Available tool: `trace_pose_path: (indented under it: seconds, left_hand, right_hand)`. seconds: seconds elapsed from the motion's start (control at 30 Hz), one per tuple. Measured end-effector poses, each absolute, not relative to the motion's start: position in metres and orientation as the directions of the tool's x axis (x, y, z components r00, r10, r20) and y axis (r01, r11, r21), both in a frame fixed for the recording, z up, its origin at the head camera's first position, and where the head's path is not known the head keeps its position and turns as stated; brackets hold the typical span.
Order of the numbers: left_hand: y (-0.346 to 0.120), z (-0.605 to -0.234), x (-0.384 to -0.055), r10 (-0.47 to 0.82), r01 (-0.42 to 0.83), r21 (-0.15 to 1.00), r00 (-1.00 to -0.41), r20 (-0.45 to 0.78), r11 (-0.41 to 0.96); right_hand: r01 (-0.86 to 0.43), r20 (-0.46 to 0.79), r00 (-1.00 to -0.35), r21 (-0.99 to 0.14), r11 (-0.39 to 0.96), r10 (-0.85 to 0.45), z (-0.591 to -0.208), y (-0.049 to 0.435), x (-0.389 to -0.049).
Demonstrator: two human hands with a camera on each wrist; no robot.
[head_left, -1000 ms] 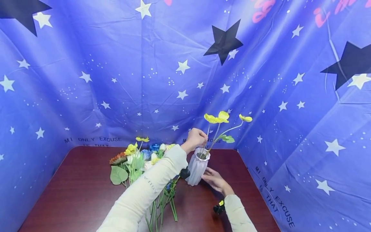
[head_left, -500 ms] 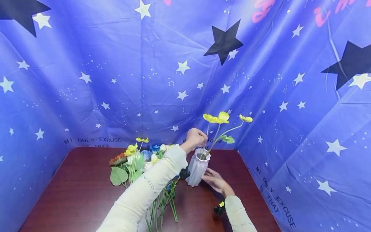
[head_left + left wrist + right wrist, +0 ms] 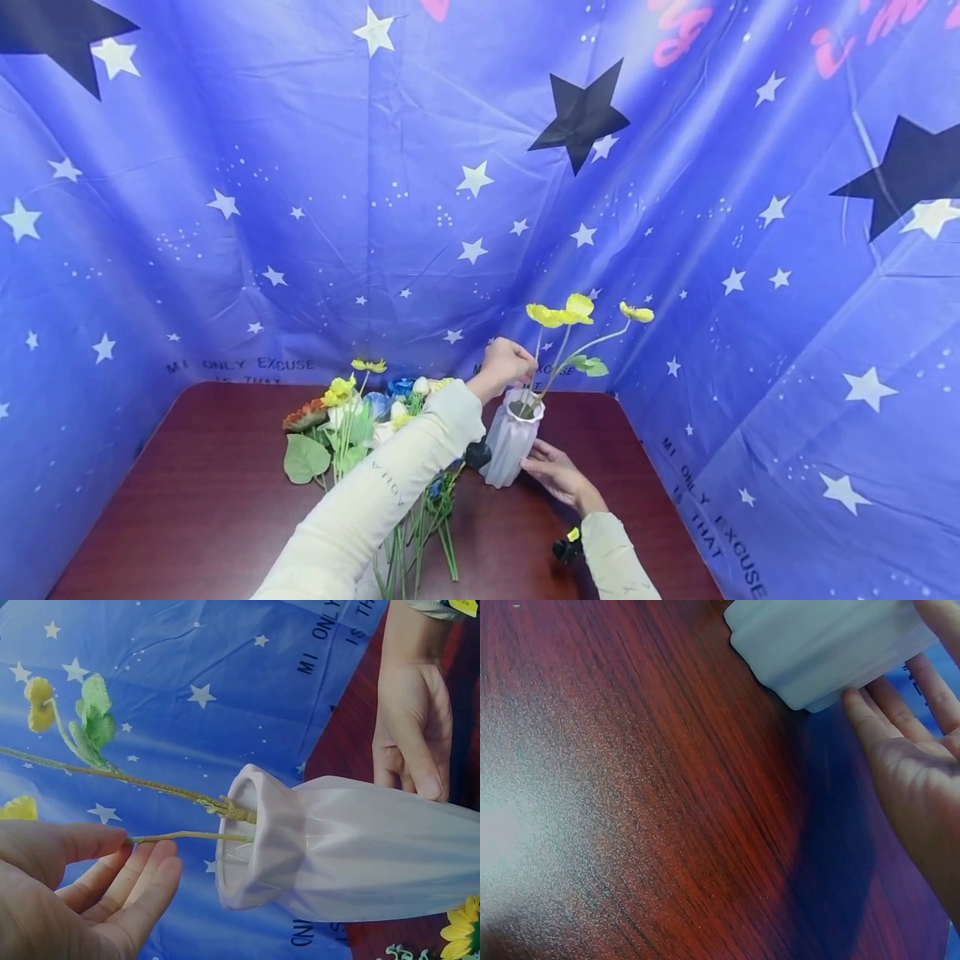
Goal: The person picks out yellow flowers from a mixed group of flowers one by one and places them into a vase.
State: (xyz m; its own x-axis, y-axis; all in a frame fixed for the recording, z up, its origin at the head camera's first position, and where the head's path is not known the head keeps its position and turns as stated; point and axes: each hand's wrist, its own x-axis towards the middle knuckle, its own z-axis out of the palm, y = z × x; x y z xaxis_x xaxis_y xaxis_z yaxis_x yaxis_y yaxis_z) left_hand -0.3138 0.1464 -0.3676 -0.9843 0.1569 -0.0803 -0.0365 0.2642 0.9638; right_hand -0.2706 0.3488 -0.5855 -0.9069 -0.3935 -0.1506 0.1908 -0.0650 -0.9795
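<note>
The thumb and fingertips of my left hand (image 3: 507, 367) pinch the thin stem (image 3: 180, 835) of a yellow artificial flower, its lower end inside the mouth of a pale ribbed vase (image 3: 512, 452). Another stem (image 3: 150, 780), with a green leaf and yellow blooms, leans in the same mouth. The vase stands upright on the table in the head view and looks sideways in the left wrist view. Low on its right side, my right hand (image 3: 558, 473) rests its fingers, mostly straight, against the wall. In the right wrist view the little finger (image 3: 866, 716) meets the vase near its base.
Left of the vase lies a pile of artificial flowers (image 3: 352, 417), yellow, white, blue and orange, its green stems (image 3: 420, 533) pointing to the front edge. The dark red wooden table (image 3: 202, 500) is enclosed by a blue star-printed cloth (image 3: 315, 208). The left forearm crosses over the pile.
</note>
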Motion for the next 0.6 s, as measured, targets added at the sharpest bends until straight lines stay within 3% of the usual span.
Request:
trace_pose_path:
  seconds: [0.6]
  left_hand:
    - [0.1492, -0.3699, -0.3213, 0.15, -0.091, 0.948, -0.978, -0.143, 0.305]
  right_hand:
    - [0.188, -0.151, -0.903, -0.981, -0.055, -0.403, -0.5859, 0.3467, -0.2714]
